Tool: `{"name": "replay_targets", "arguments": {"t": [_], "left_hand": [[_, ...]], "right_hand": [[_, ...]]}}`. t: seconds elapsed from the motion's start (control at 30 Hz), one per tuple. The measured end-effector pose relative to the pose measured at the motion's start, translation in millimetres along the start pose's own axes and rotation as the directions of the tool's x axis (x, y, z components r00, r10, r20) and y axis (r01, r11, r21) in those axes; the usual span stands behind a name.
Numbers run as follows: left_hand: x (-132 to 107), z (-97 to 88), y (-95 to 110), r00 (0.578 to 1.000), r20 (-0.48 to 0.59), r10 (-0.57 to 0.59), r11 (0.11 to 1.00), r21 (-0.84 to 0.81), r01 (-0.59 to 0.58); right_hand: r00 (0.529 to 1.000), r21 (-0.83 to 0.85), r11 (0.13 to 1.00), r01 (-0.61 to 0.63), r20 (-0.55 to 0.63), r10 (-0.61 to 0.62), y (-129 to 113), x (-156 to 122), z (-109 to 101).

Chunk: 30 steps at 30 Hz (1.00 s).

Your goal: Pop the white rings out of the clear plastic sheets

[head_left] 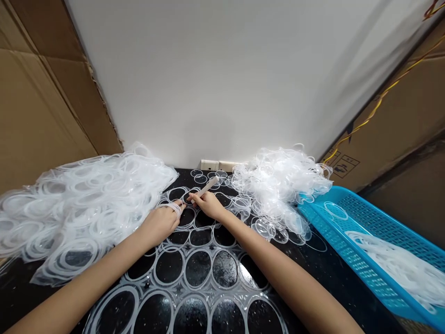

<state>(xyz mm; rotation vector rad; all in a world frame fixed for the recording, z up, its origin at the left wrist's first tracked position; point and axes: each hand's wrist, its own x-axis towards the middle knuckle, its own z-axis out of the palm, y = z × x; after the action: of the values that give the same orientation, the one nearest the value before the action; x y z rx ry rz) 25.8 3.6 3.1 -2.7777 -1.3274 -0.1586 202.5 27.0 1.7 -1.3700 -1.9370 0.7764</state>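
Note:
A translucent sheet (215, 291) with rows of round rings moulded in it lies flat on the black tabletop (333, 283). Near the sheet's far end, my left hand (163, 223) has its fingers bent down on the sheet, with several thin translucent rings (175, 208) looped round them. Close beside it, my right hand (209, 205) is closed round a slim white stick-like tool (210, 183). The tool slants up to the right, and its lower tip is by my left fingertips. What the left fingertips pinch is too small to make out.
Ring sheets (86, 199) are heaped on the left. A pile of clear film pieces (278, 181) sits at the back right, with loose clear discs (200, 177) near the wall (222, 79). On the right, a blue basket (351, 264) holds white rings (396, 264). Cardboard (41, 102) stands at left.

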Motion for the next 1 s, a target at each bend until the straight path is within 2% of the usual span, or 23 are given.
{"name": "replay_targets", "arguments": {"t": [0.23, 0.4, 0.5, 0.57, 0.67, 0.77, 0.83, 0.87, 0.93, 0.97, 1.0], "left_hand": [[1, -3.2, 5, 0.999, 0.045, 0.016, 0.997, 0.072, -0.019], [2, -6.6, 8, 0.997, 0.072, -0.004, 0.998, 0.069, 0.000], [1, -7.2, 9, 0.997, 0.073, -0.024, 0.999, 0.046, 0.020], [-1, -6.9, 10, 0.997, 0.070, -0.034, 0.999, 0.022, 0.032], [-3, -5.0, 11, 0.997, 0.060, -0.043, 0.998, -0.033, 0.045], [-4, -3.3, 9, 0.997, 0.037, -0.069, 0.991, -0.116, 0.073], [-4, -4.7, 5, 0.995, 0.014, -0.103, 0.976, -0.189, 0.104], [-3, -6.8, 3, 0.993, 0.002, -0.120, 0.969, -0.215, 0.118], [-2, -13.6, -2, 0.983, -0.041, -0.177, 0.918, -0.368, 0.150], [0, -18.1, -3, 0.974, -0.063, -0.217, 0.841, -0.519, 0.154], [1, -22.7, -4, 0.964, -0.067, -0.256, 0.707, -0.693, 0.140]], "right_hand": [[0.993, -0.099, 0.988, 0.122, 0.018, -0.121, 3, 0, -1], [0.956, -0.150, 0.946, 0.288, 0.104, -0.274, -1, -3, 5], [0.945, -0.170, 0.930, 0.326, 0.100, -0.313, 1, 0, 10], [0.953, -0.180, 0.936, 0.301, 0.032, -0.300, 6, 5, 3], [0.957, -0.165, 0.963, 0.214, -0.163, -0.240, 19, 16, -31], [0.902, -0.101, 0.990, 0.093, -0.412, -0.127, 26, 21, -76], [0.868, -0.051, 0.998, 0.044, -0.492, -0.064, 22, 17, -94], [0.872, -0.014, 0.999, 0.037, -0.488, -0.039, 16, 13, -97], [0.937, 0.125, 0.991, 0.041, -0.350, 0.005, -1, 4, -92], [0.983, 0.269, 0.963, 0.030, -0.184, 0.021, -11, -1, -85], [1.000, 0.400, 0.916, -0.015, 0.005, 0.014, -22, -5, -76]]}}
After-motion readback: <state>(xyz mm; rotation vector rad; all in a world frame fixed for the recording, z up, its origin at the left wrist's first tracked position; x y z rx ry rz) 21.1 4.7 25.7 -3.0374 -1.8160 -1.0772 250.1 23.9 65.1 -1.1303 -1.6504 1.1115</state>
